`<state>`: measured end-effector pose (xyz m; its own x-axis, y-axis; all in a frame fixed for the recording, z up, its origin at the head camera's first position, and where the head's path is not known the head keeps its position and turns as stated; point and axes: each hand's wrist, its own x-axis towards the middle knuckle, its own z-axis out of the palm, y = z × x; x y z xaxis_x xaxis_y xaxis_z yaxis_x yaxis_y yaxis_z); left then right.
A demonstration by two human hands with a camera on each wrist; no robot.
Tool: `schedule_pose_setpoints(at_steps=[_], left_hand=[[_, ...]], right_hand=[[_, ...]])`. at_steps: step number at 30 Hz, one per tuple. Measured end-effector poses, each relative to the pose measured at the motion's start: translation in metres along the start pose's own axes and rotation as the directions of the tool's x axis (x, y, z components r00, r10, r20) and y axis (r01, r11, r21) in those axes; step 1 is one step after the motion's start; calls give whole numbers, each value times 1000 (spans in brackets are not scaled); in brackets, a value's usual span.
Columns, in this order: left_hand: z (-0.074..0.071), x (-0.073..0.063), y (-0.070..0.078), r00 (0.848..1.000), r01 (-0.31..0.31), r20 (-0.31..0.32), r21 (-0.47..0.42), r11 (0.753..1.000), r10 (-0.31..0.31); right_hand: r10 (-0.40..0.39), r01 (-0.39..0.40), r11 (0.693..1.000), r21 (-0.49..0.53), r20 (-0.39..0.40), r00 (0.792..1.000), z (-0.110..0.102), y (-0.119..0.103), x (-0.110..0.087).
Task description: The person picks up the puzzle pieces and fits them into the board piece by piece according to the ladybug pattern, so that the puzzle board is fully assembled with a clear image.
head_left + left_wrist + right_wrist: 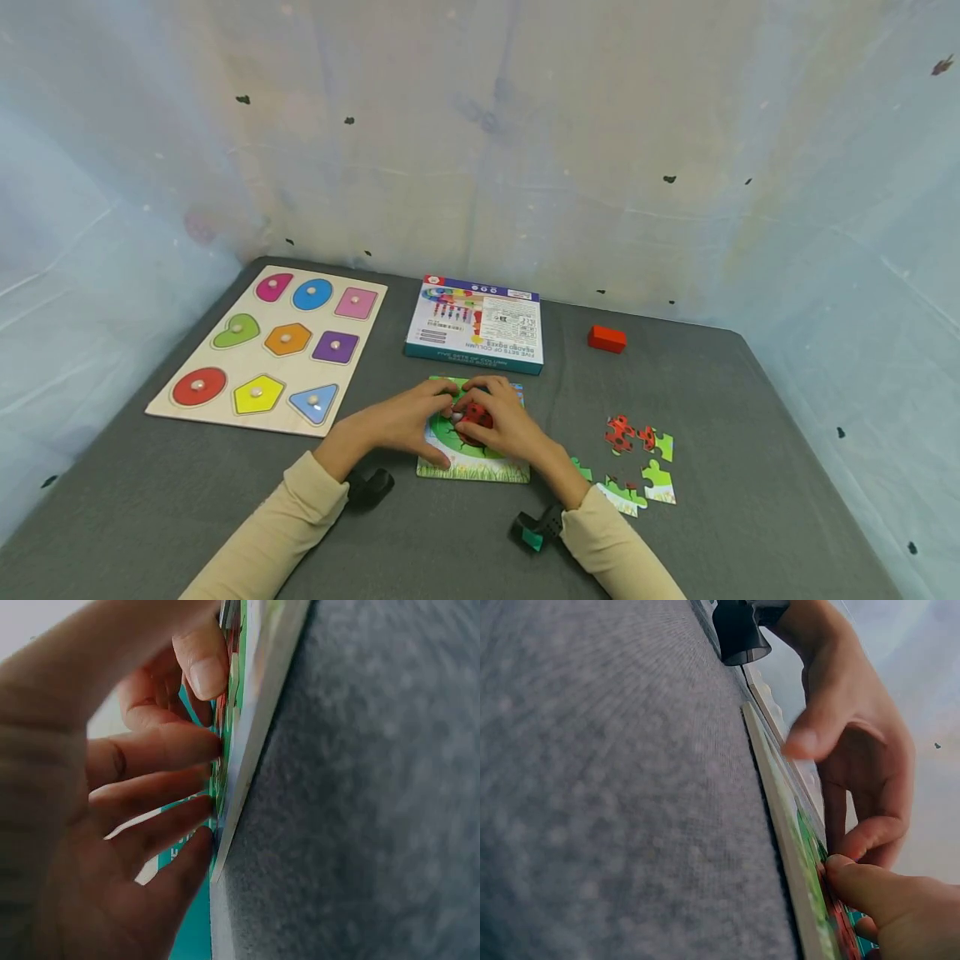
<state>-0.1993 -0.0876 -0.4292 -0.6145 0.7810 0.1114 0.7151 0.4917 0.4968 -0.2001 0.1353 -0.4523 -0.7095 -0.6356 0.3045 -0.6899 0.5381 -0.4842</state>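
A square jigsaw board (472, 472) with a ladybug on green lies in front of me, partly covered by both hands. My left hand (401, 419) is over its left side. In the left wrist view that hand's fingers (161, 746) reach to the puzzle's surface, while its thumb stands apart from them. On the ladybug part rests my right hand (510, 421), fingers bent and spread from the thumb. Its thumb (866, 883) touches the puzzle face in the right wrist view. Whether either hand has a loose piece under it is hidden.
Several loose jigsaw pieces (660, 482) lie right of the board. Behind it is a flat printed box (472, 325); a wooden shape-puzzle board (247, 346) lies to the left. A red block (607, 339) sits at the back right of the grey table (720, 392).
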Motion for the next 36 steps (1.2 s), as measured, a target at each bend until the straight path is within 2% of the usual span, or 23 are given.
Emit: schedule_pose_setpoints(at_steps=[4, 10, 16, 20, 24, 30, 36], left_hand=[[0, -1, 3, 998, -37, 55, -40, 999, 39], [-1, -3, 6, 996, -8, 93, -47, 999, 13], [0, -1, 5, 995, -1, 96, -41, 999, 5], [0, -1, 3, 995, -6, 97, -28, 1000, 9], [0, -1, 2, 995, -4, 96, -30, 1000, 6], [2, -1, 0, 995, 3, 100, -28, 1000, 0], [2, -2, 0, 994, 18, 104, -29, 999, -15]], right_hand=[[10, -10, 999, -30, -4, 1000, 1, 0, 0], [8, -7, 996, -90, 10, 1000, -2, -4, 1], [-66, 66, 995, -70, 9, 998, -16, -12, -2], [-134, 132, 991, -38, -55, 990, -33, -11, -12], [-154, 148, 988, -53, -147, 977, -55, -4, -28], [-120, 102, 992, -74, -314, 942, -84, 15, -65], [-78, 36, 993, -109, -417, 905, -103, 31, -99]])
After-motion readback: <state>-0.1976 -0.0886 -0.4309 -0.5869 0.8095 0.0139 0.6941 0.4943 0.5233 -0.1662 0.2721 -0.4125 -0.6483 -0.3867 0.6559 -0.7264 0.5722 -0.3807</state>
